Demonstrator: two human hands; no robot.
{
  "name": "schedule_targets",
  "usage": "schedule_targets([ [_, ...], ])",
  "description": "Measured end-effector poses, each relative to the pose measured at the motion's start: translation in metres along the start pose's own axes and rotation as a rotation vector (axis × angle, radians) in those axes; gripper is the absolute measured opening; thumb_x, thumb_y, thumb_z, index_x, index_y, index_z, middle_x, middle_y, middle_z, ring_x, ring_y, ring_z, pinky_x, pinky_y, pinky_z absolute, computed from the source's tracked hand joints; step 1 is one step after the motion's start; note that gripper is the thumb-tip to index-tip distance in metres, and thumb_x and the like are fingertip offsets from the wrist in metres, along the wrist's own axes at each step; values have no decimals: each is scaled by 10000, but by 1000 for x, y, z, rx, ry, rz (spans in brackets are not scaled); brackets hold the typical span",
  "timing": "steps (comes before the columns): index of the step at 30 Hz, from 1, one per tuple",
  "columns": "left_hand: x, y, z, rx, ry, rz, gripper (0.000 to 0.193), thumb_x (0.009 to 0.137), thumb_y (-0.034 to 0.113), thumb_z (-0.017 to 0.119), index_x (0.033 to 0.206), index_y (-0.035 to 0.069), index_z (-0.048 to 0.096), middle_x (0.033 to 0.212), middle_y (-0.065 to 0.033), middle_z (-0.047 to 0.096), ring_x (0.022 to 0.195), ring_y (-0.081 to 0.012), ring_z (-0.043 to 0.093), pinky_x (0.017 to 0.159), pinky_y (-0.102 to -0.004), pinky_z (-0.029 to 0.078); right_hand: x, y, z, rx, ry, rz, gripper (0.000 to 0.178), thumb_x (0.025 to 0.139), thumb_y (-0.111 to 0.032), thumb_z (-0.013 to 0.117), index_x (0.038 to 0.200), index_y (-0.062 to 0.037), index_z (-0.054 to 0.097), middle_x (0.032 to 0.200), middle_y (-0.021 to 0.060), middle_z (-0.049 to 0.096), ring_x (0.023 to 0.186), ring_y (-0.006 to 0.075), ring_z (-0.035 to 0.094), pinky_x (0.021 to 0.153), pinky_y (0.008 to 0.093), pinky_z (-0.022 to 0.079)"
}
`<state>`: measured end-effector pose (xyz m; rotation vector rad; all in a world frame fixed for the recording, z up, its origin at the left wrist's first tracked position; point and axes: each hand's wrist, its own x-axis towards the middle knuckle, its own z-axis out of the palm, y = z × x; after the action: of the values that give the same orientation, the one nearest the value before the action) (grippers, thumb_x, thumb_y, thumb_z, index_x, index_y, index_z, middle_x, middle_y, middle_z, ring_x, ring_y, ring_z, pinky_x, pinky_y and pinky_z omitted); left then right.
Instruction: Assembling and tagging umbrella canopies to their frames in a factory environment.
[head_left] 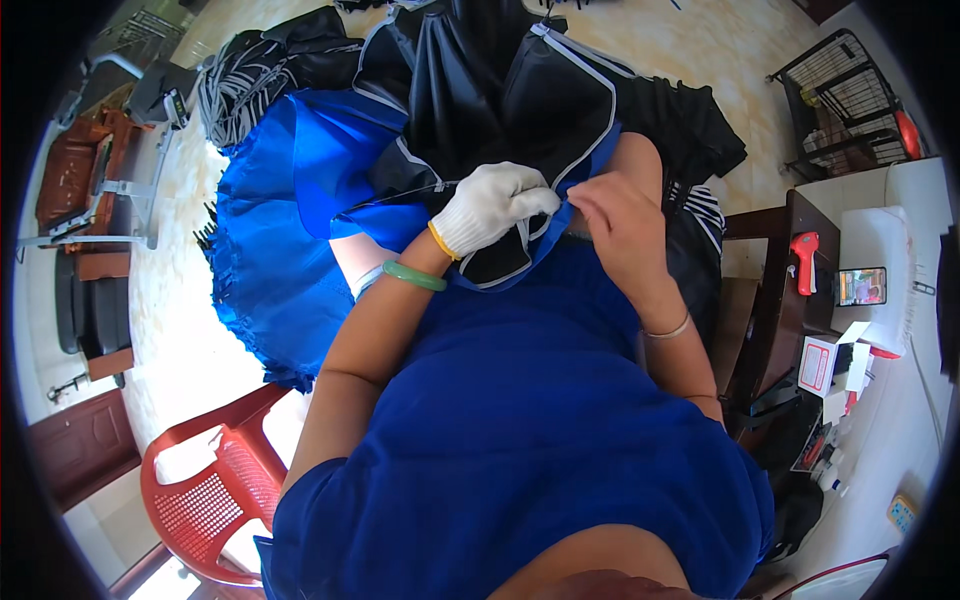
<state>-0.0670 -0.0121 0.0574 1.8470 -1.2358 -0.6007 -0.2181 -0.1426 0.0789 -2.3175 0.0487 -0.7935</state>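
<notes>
Across my lap lies a black and blue fabric piece [455, 90] with thin grey edging, shaped like an umbrella canopy. My left hand [495, 205], in a white knit glove with a yellow cuff, is closed on the fabric's edge. Close beside it, my right hand [618, 225] is bare, with thumb and fingertips pinched together at the blue edge. Whether something small sits between those fingertips is too small to tell. The blue side of the fabric [345, 165] folds over to the left of my gloved hand.
A blue fabric pile [270, 270] spreads at the left, with a grey-striped black bundle [245, 85] behind it. More black fabric [690, 125] lies at the right. A red plastic chair [215, 495] stands lower left. A dark table [790, 300] holds a red hand tool [804, 262] and phone [862, 287].
</notes>
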Motion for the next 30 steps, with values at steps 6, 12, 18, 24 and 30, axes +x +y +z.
schedule_targets([
  [6,2,-2,6,158,-132,50,233,831,275,599,857,58,680,821,-131,637,790,-287,622,706,-358,489,-4,-3,-15,-345,-296,-150,55,812,-41,602,836,-4,636,773,125,568,753,285,585,675,336,490],
  [12,-4,10,11,30,-49,43,264,828,283,589,856,33,669,846,-134,631,800,-301,620,716,-359,486,18,31,-27,-323,-504,11,211,864,-170,530,838,2,650,794,150,589,796,326,599,710,400,485],
  [18,-18,-15,37,-349,333,150,420,932,355,467,790,0,640,754,-97,614,712,-212,588,752,-336,482,29,79,21,-758,-854,246,294,829,-298,555,907,-48,690,970,193,658,905,350,629,788,409,496],
  [24,-21,0,21,-709,196,-298,631,986,486,317,720,-2,616,663,-54,579,646,-146,535,739,-303,474,24,181,25,-751,24,-352,251,834,-221,530,930,-72,708,940,142,691,857,361,657,659,444,507],
  [30,8,-46,-11,-948,66,-355,651,953,585,354,686,50,612,590,-29,559,553,-130,516,552,-250,436,2,249,-22,-801,-415,579,242,865,-186,568,1049,-68,673,937,134,696,813,281,677,670,344,533],
])
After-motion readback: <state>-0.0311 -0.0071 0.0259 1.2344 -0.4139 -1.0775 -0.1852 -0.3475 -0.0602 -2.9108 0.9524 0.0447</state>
